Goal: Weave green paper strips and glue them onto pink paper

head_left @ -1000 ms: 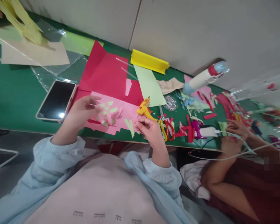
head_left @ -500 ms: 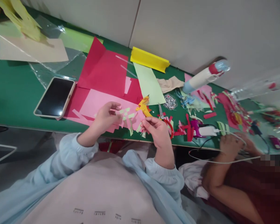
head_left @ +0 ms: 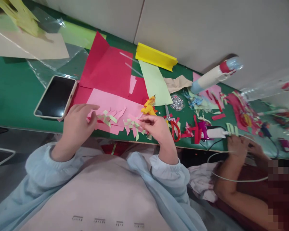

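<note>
Between thumb and fingertips my right hand (head_left: 157,127) pinches the end of a pink paper strip (head_left: 134,119) with light green pieces on it. My left hand (head_left: 80,123) hovers over the table's front edge with thumb and fingers apart, holding nothing I can see. Close to its fingertips lies another fringe of pink and green paper pieces (head_left: 107,116), resting on pink paper sheets (head_left: 115,101). Just behind my right hand sits a small yellow figure (head_left: 148,106). Red-handled scissors (head_left: 175,130) lie to the right of that hand.
A phone (head_left: 56,98) lies at left beside folded red paper (head_left: 108,69). At the back are a yellow tray-like piece (head_left: 156,56) and a leaning bottle (head_left: 216,75). A purple glue gun (head_left: 204,130) with a cable sits near a co-worker's hands (head_left: 238,146).
My left hand has moved left and toward me, away from the paper pieces. My right hand keeps its pinch in nearly the same spot. The co-worker's hands have shifted slightly.
</note>
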The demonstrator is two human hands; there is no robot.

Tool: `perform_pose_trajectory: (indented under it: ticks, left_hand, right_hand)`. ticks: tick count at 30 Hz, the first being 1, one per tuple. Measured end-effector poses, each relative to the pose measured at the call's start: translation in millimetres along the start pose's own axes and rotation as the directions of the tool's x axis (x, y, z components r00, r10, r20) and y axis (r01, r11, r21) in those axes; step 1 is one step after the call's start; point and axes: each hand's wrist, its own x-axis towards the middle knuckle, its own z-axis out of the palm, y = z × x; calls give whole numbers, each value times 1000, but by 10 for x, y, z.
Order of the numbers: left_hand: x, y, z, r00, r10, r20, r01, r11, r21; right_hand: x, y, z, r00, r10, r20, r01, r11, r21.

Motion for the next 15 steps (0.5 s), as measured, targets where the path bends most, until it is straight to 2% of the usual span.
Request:
perform_pose_trajectory:
  ticks: [4,9,12,15]
  left_hand:
    - [-195,-102,20,991,133,-7,-133,991,18]
    - [-342,-159,99,954,295,-54,-293,955,33]
    - [-373,-165,129,929,368,-28,-367,930,34]
    - [-386,-164,160,922,388,4,-388,920,53]
  right_hand:
    - [128,-75,254,995,-19,94,23,999,-43]
    - [296,-179,577,977,-20,214,75,964,-255]
    - [384,-268,664,961,12,277,88,935,-344]
    - [463,-356,683,944,24,329,112,915,-388]
